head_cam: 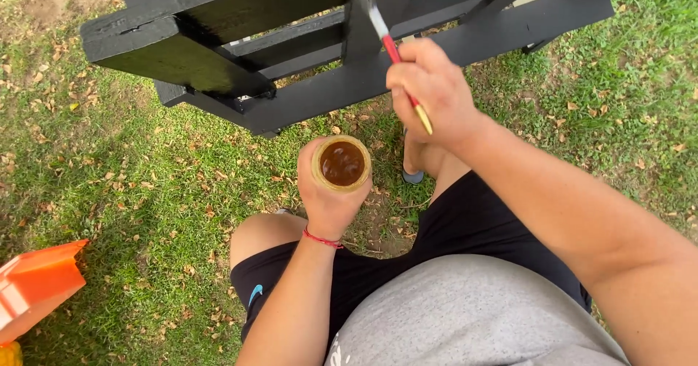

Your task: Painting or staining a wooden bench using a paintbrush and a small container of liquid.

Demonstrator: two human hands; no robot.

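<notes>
Right hand (pixel 435 93) clamped on slim red-and-yellow wooden paintbrush (pixel 396 53), long axis slanting up-left, bristle tip touching black-painted wooden slat frame (pixel 320 90). Just below frame, left hand (pixel 327 191) wrapped round small open round jar of dark brown liquid (pixel 342 164), fingers closed on its wall, mouth upward. Jar nearer body than brush tip. Orange plastic thing (pixel 36 282) well left of jar on grass (pixel 131 191); nothing between jar and brush.

A small round jar (pixel 342 164) with a yellowish rim and dark brown liquid inside stands upright in the left hand (pixel 327 195), below and left of the right hand (pixel 432 93). No labels, signs or screens show.
</notes>
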